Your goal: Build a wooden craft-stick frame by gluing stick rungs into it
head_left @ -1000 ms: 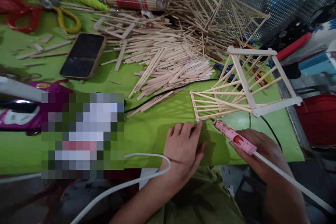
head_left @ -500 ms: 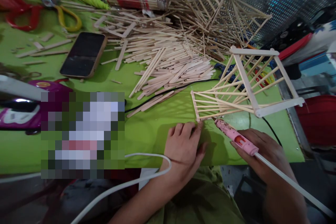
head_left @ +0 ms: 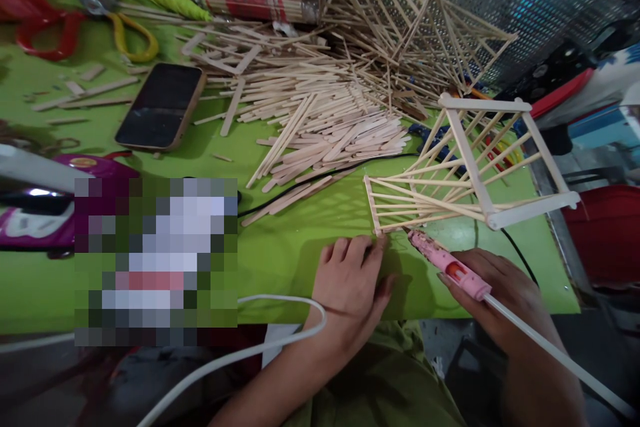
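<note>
A pink hot glue pen [head_left: 450, 265], its front end stained brown, is held in my right hand [head_left: 505, 297]. A long white glue stick [head_left: 555, 343] runs out of its back end. The pen's tip is close to the near bottom edge of a wooden stick frame [head_left: 465, 188], built of thin round sticks between two squares of flat craft sticks. My left hand [head_left: 347, 277] rests palm down, fingers bent and thumb apart. Its index fingertip is at the frame's near left corner, apparently touching it.
Loose craft sticks [head_left: 345, 140] and round sticks [head_left: 300, 83] lie behind, beside a larger stick structure [head_left: 400, 20]. A phone [head_left: 160, 107], yellow-handled scissors [head_left: 135, 40] and a white cable [head_left: 250, 340] are to the left. A black cord [head_left: 310, 177] crosses the green table [head_left: 280, 253].
The whole view has shifted very slightly. Both hands, the glue pen and the stick frame keep nearly the same places.
</note>
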A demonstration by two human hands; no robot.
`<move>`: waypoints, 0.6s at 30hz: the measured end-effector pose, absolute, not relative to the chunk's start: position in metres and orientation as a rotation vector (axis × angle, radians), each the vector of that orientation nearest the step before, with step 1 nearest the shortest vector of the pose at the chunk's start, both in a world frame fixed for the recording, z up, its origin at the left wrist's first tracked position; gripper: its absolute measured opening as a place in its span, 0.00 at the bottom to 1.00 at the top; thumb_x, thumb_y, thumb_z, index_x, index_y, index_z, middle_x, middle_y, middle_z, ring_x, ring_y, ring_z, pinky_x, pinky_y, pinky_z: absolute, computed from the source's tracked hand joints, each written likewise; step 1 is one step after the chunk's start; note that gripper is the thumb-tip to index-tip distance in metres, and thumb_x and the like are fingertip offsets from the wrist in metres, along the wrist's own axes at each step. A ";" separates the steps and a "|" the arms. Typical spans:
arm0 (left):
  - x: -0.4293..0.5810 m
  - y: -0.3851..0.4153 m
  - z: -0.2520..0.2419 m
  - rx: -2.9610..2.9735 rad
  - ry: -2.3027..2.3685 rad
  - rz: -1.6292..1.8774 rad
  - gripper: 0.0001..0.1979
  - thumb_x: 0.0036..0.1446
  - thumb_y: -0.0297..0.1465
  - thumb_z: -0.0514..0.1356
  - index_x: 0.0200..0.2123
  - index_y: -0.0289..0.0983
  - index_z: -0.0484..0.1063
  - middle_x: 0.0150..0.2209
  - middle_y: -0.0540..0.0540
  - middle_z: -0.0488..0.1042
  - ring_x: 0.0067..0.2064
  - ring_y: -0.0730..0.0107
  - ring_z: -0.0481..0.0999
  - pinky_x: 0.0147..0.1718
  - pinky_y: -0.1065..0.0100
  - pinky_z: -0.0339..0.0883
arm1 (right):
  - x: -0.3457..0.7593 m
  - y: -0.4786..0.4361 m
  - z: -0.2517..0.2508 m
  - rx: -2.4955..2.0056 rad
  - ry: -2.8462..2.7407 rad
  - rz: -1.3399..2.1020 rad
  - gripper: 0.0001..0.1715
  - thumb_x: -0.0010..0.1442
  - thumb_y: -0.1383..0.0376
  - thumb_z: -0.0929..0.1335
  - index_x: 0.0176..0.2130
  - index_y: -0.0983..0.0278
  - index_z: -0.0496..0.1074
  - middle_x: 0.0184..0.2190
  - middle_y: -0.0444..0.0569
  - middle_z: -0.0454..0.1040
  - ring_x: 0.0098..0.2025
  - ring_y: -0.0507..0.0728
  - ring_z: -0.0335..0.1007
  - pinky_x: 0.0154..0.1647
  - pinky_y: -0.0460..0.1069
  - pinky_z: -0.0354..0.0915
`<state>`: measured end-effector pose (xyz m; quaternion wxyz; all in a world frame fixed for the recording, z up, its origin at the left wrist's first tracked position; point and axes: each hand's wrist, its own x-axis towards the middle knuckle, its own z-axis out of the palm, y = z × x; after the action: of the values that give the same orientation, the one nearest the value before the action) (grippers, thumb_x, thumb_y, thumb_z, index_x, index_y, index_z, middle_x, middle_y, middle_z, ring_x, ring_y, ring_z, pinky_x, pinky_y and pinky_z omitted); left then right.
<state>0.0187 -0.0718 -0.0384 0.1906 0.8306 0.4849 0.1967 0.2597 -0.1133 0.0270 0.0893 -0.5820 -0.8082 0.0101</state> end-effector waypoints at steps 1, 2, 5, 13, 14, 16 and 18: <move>0.019 -0.072 -0.038 2.336 1.358 0.556 0.26 0.62 0.37 0.62 0.62 0.40 0.66 0.47 0.45 0.73 0.45 0.58 0.67 0.42 0.56 0.63 | 0.260 -0.113 0.026 -1.724 -2.408 0.029 0.07 0.69 0.62 0.64 0.44 0.60 0.71 0.36 0.49 0.79 0.35 0.59 0.75 0.36 0.52 0.64; 0.019 -0.072 -0.038 2.337 1.357 0.561 0.26 0.62 0.37 0.62 0.62 0.40 0.67 0.47 0.45 0.73 0.45 0.58 0.67 0.42 0.56 0.63 | 0.260 -0.113 0.026 -1.723 -2.411 0.030 0.07 0.69 0.62 0.64 0.45 0.60 0.71 0.37 0.49 0.79 0.35 0.59 0.75 0.36 0.52 0.64; 0.019 -0.072 -0.037 2.335 1.350 0.567 0.25 0.63 0.37 0.62 0.62 0.40 0.66 0.46 0.45 0.73 0.44 0.58 0.66 0.42 0.56 0.63 | 0.259 -0.113 0.025 -1.721 -2.406 0.014 0.07 0.69 0.62 0.64 0.44 0.59 0.71 0.36 0.48 0.79 0.35 0.59 0.75 0.35 0.52 0.64; 0.017 -0.071 -0.037 2.329 1.334 0.566 0.24 0.64 0.37 0.61 0.61 0.39 0.67 0.47 0.44 0.73 0.45 0.57 0.67 0.42 0.57 0.62 | 0.259 -0.113 0.026 -1.705 -2.411 -0.011 0.06 0.69 0.63 0.64 0.44 0.60 0.70 0.36 0.49 0.79 0.35 0.58 0.76 0.35 0.52 0.64; 0.017 -0.071 -0.037 2.329 1.336 0.565 0.24 0.64 0.37 0.61 0.62 0.39 0.67 0.47 0.44 0.73 0.45 0.57 0.67 0.42 0.57 0.62 | 0.258 -0.113 0.026 -1.700 -2.412 -0.017 0.06 0.69 0.62 0.64 0.44 0.60 0.70 0.36 0.49 0.79 0.35 0.58 0.76 0.35 0.52 0.64; 0.018 -0.071 -0.036 2.328 1.341 0.562 0.25 0.63 0.37 0.61 0.62 0.39 0.67 0.47 0.45 0.73 0.45 0.57 0.67 0.42 0.56 0.62 | 0.258 -0.113 0.026 -1.695 -2.410 -0.033 0.07 0.69 0.62 0.64 0.44 0.60 0.70 0.36 0.49 0.79 0.35 0.59 0.76 0.35 0.52 0.65; 0.018 -0.071 -0.036 2.325 1.342 0.554 0.25 0.63 0.37 0.61 0.62 0.39 0.67 0.47 0.45 0.73 0.44 0.57 0.67 0.41 0.56 0.62 | 0.257 -0.113 0.026 -1.703 -2.399 -0.034 0.07 0.69 0.61 0.64 0.43 0.59 0.71 0.36 0.49 0.79 0.34 0.58 0.75 0.34 0.52 0.65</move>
<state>0.0178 -0.0712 -0.0357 0.1990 0.8313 0.4797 0.1981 0.2574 -0.1132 0.0258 0.0997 -0.5760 -0.8113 -0.0116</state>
